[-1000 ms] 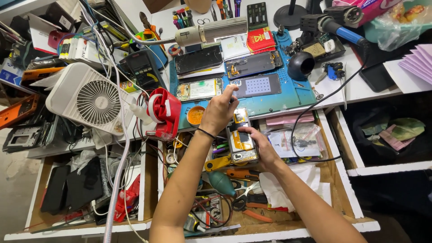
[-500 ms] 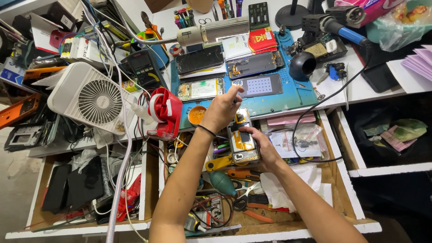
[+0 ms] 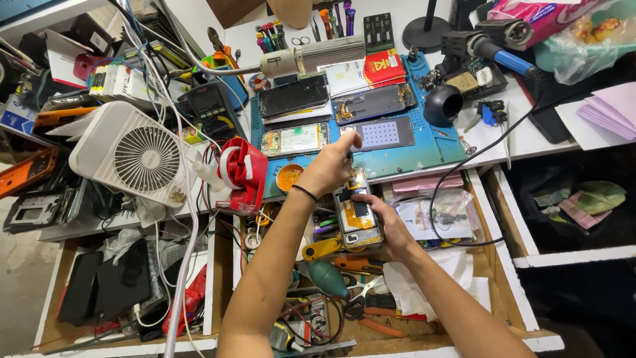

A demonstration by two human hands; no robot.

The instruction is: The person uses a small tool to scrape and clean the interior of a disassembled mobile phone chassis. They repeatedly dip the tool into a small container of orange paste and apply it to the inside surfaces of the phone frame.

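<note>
Head camera, looking down on a crowded repair bench: the right hand (image 3: 391,229) cradles an opened phone (image 3: 358,215) with its back cover off, fingers curled under its lower right edge and thumb lying across its side, holding it over the open wooden drawer (image 3: 493,265) just below the blue work mat (image 3: 424,149). The left hand (image 3: 331,169) is closed in a pinch on a thin dark tool (image 3: 349,156), poised directly above the phone's upper end at the mat's front edge, a black band on its wrist. Further opened phones lie on the mat beyond. A white fan (image 3: 136,156) and a red spool holder (image 3: 244,174) stand to the left; a teal blower bulb (image 3: 329,278) rests in the drawer nearby.
</note>
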